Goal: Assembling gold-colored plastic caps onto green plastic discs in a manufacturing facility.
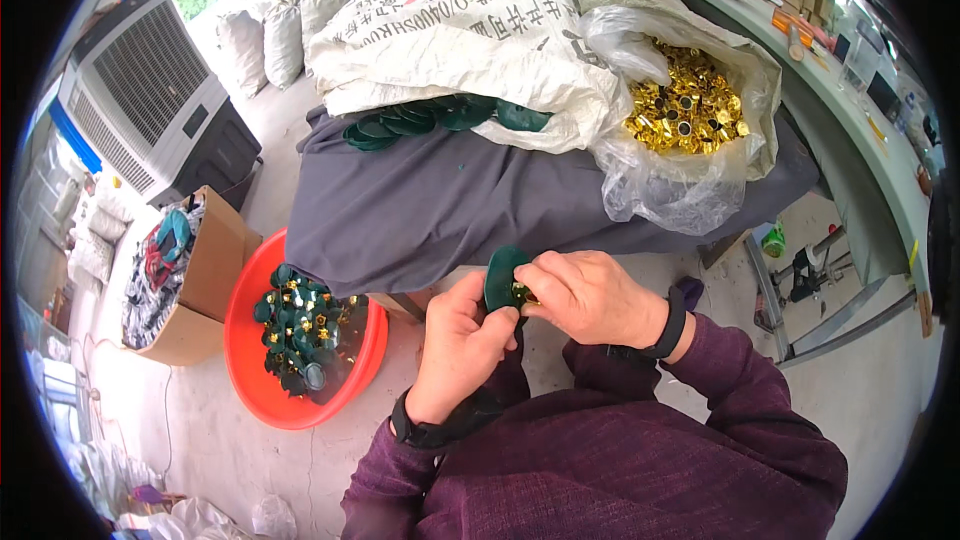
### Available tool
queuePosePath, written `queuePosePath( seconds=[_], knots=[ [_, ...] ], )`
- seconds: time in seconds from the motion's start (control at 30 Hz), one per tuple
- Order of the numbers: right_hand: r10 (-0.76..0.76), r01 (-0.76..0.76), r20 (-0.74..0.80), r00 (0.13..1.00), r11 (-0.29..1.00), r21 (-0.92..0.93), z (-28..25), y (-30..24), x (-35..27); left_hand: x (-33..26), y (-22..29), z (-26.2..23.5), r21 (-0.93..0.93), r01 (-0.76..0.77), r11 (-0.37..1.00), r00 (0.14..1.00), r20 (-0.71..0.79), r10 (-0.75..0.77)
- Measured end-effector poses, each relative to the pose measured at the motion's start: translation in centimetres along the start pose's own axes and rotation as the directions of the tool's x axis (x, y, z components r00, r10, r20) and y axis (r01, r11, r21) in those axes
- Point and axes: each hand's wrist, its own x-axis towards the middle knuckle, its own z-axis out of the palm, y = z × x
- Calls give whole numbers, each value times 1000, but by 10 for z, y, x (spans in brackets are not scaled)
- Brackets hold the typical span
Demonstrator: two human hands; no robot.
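In front of my body, my left hand (458, 342) pinches a dark green round disc (503, 275) by its lower edge. The fingers of my right hand (585, 297) are closed on a small shiny gold cap (521, 293), held against the disc's right side. My fingertips hide most of the cap. Beyond my hands, more green discs (405, 120) spill from the mouth of a white woven sack (470, 50). To the right of that sack, a plastic-lined bag (765, 75) stands open, full of loose gold caps (690, 105).
A grey cloth (400, 210) covers the bench ahead. At the left, an orange-red basin (240, 320) on the floor holds green discs with gold parts. Beside it stand a cardboard box (205, 285) of fabric and an air cooler (140, 90). A long table (850, 130) runs along the right.
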Motion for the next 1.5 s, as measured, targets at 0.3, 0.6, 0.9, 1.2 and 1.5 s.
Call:
queuePosePath(
  seconds=[0.3, 0.6, 0.9, 1.2, 1.5],
  knots=[
    [261, -229, -126, 957, 947, 224, 19, -12, -9, 3, -26, 9, 282, -366, 887, 921, -28, 390],
    [649, -478, 3, 761, 558, 678, 61, -14, -4, 7, -49, 1, 611, -424, 669, 801, -93, 592],
    [188, -182, -80, 979, 980, 77, 36, -6, -20, -3, -4, 13, 161, -17, 987, 998, -56, 26],
    [353, -362, 83, 932, 896, 257, 63, -7, -11, -3, -25, -3, 433, -77, 898, 976, -150, 156],
    [564, -579, 191, 803, 666, 470, 78, -10, -31, -7, -68, -4, 550, -230, 803, 911, -168, 377]
  ],
)
